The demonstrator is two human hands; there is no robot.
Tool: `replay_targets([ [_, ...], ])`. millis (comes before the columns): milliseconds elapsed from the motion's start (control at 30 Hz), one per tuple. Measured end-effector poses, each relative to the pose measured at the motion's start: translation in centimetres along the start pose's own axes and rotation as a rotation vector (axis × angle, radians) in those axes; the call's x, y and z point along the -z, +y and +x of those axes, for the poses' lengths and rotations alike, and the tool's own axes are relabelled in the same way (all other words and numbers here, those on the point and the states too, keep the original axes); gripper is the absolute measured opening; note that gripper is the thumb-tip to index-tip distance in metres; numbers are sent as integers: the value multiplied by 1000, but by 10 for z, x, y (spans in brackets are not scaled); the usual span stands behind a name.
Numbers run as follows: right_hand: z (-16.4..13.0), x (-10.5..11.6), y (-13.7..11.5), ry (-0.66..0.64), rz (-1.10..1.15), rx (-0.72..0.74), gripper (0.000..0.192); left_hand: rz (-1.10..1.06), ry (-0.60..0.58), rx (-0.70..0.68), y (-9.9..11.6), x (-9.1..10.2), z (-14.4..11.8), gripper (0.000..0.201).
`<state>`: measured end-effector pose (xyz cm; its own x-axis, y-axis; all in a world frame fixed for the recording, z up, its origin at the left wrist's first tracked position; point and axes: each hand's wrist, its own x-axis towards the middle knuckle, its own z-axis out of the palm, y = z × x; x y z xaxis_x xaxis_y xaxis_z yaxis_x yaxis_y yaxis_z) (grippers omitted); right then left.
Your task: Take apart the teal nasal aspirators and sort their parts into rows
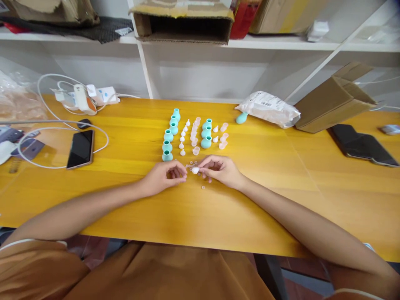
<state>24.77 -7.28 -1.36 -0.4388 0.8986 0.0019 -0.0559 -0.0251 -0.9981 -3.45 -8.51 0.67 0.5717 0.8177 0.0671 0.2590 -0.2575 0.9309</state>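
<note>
My right hand pinches a small white cone-shaped piece between thumb and fingertips. Just left of it, my left hand has its thumb and fingers curled close together; whether a tiny part is between them I cannot make out. Beneath and around the fingertips lie several small clear rings. Beyond the hands stand columns of parts: mint-green round bulbs with open necks, white pointed pieces and translucent pink cups. More green bulbs form a shorter column on the right.
A phone with cables and chargers lies at the left. Toward the back right are a white plastic package, a single green bulb, an open cardboard box and a black device. A shelf with boxes rises behind the table.
</note>
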Motion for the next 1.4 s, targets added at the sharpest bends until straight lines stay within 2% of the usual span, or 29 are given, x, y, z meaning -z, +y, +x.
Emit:
replay_targets([
  [67, -3, -2, 0, -9, -32, 1, 42, -5, 16, -13, 1, -1, -1, 21],
  [233, -12, -12, 1, -62, -147, 49, 42, 36, -1, -194, 2, 1, -4, 23],
  [300, -14, -14, 2, -77, -189, 64, 43, 75, 7, -226, 1, 1, -4, 25],
  [467, -13, -14, 1, -98, -257, 40, 47, 114, -10, -136, 1, 1, -3, 22],
  [700, -12, -14, 1, -96, -223, 21, 46, 103, -15, -111, 1, 0, -3, 16],
  [833, -12, -15, 1, -89, -223, 14, 45, 99, -6, -74, 0, 0, -3, 23],
  [1067, -13, -15, -1, -90, -236, 24, 46, 127, -10, -127, -1, 1, -3, 30],
  [1400, -11, -14, -1, -76, -173, 18, 47, 124, 25, -143, 2, 2, -3, 19],
])
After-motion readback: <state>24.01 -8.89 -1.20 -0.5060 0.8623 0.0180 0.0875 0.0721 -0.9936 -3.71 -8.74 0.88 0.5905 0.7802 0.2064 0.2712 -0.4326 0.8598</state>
